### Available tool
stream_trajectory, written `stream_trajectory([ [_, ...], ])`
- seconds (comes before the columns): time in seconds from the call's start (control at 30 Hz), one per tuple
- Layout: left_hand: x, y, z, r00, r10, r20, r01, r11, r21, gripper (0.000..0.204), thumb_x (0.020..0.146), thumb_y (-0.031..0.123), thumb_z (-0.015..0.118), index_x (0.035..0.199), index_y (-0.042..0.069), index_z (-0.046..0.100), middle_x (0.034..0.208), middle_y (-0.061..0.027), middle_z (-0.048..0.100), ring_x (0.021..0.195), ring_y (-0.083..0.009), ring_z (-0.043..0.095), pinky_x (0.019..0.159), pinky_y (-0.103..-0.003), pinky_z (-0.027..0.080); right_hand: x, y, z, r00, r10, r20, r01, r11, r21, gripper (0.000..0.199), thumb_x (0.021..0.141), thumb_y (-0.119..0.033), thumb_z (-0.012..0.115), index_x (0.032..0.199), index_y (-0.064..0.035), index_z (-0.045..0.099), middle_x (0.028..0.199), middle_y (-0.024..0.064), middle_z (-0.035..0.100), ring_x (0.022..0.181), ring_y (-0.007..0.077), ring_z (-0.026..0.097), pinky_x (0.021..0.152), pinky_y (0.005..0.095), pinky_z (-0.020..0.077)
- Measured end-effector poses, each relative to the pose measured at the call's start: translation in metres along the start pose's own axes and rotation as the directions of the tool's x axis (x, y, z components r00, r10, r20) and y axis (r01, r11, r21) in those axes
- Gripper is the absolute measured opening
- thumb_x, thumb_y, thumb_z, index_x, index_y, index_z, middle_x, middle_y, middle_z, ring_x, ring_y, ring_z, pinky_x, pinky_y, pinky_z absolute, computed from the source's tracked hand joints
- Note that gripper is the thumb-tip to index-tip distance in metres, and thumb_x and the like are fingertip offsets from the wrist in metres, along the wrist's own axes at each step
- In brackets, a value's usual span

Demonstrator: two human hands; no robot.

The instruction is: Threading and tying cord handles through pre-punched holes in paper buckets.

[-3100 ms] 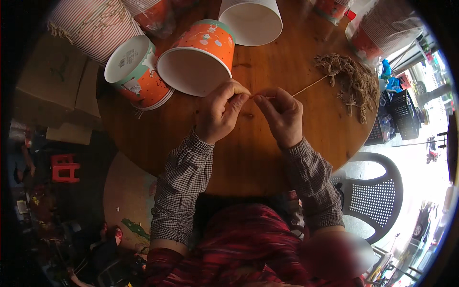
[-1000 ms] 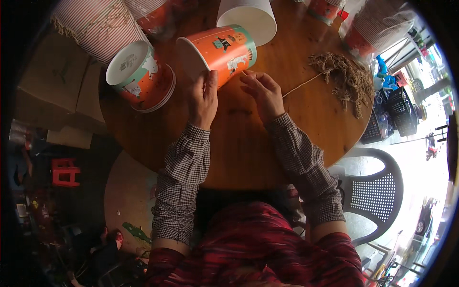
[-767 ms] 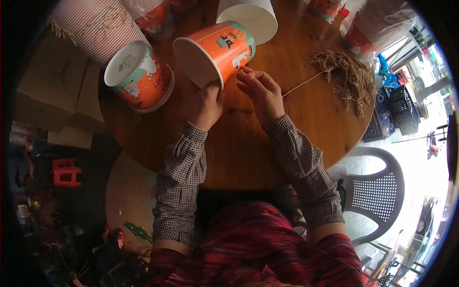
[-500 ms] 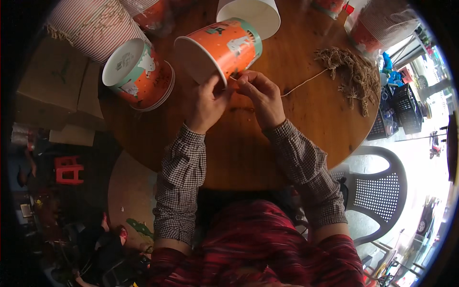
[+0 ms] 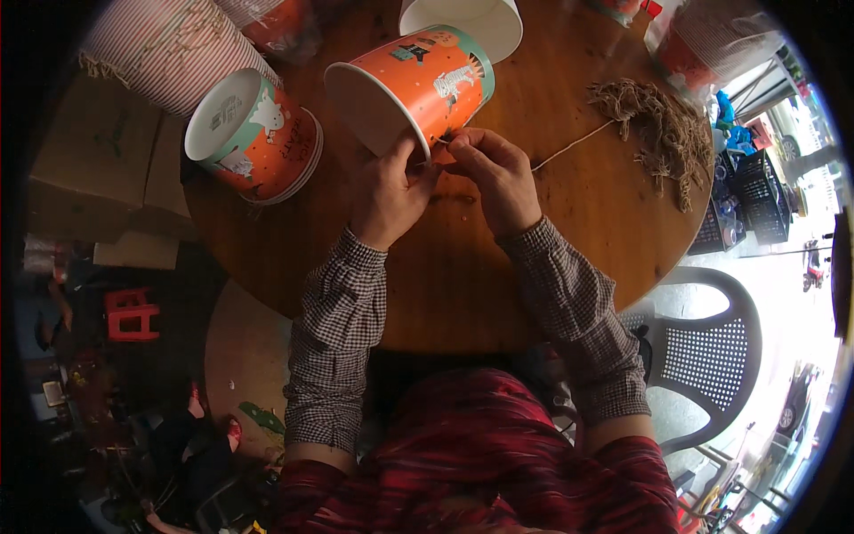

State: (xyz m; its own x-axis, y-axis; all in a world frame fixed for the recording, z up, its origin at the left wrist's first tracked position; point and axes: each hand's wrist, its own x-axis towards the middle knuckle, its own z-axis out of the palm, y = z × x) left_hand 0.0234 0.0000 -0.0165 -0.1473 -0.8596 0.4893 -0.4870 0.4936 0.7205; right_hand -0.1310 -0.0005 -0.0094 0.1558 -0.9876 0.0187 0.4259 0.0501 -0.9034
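An orange paper bucket (image 5: 418, 80) with a green band and animal pictures lies tilted on its side, its open mouth toward the lower left. My left hand (image 5: 391, 200) grips its rim, fingers partly inside. Close against the bucket's wall near that rim, my right hand (image 5: 500, 178) is closed in a pinch on the end of a thin twine (image 5: 576, 147). A short bit of pale twine shows at the bucket wall by the fingertips. From my right hand the twine runs to a tangled brown twine bundle (image 5: 654, 133) on the round wooden table (image 5: 463, 294).
Upside-down orange buckets (image 5: 258, 133) stand nested at the left, beside a tall stack of buckets (image 5: 173, 49). A white-sided bucket (image 5: 494, 27) lies beyond mine. Plastic-wrapped buckets (image 5: 716, 44) sit far right. A grey plastic chair (image 5: 707, 356) stands by the table's right edge.
The bucket has rolled slightly in my hold, so its pictures sit a little differently. My right hand has shifted slightly to the right, still pinching.
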Motion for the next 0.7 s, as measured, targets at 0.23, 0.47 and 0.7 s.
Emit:
stream_trajectory([
  [0.23,-0.001,0.007,-0.003,0.999,-0.031,0.044,0.030,0.999,0.017,0.031,0.081,0.005,0.064,0.111,0.001,0.054,0.094,-0.0142,0.066,0.087,-0.0225,0.066,0.072,-0.032,0.052,0.001,0.002,-0.002,1.000,-0.005,0.030,0.005,1.000,-0.001,0.013,0.088,-0.011,0.059,0.092,0.0011,0.058,0.086,0.0048,0.063,0.081,0.0118,0.060,0.076,0.0258,0.0497],
  [0.47,-0.001,0.015,0.000,0.999,-0.042,0.035,0.041,0.999,0.032,0.031,0.081,0.010,0.066,0.109,0.001,0.054,0.090,-0.0148,0.065,0.082,-0.0260,0.066,0.067,-0.034,0.052,0.004,0.008,-0.005,0.999,-0.051,0.006,0.051,0.994,-0.094,0.013,0.087,-0.011,0.060,0.089,0.0016,0.059,0.088,0.0064,0.061,0.080,0.0133,0.061,0.073,0.0265,0.0515],
  [0.7,-0.003,0.015,0.006,0.999,0.002,0.052,0.000,0.999,-0.043,0.030,0.082,0.004,0.061,0.111,0.002,0.051,0.091,-0.0152,0.063,0.081,-0.0280,0.065,0.065,-0.036,0.054,-0.001,0.003,0.003,0.934,-0.356,0.008,0.303,0.782,-0.544,0.015,0.084,-0.012,0.064,0.087,0.0026,0.060,0.093,0.0105,0.055,0.077,0.0164,0.063,0.067,0.0274,0.0520],
])
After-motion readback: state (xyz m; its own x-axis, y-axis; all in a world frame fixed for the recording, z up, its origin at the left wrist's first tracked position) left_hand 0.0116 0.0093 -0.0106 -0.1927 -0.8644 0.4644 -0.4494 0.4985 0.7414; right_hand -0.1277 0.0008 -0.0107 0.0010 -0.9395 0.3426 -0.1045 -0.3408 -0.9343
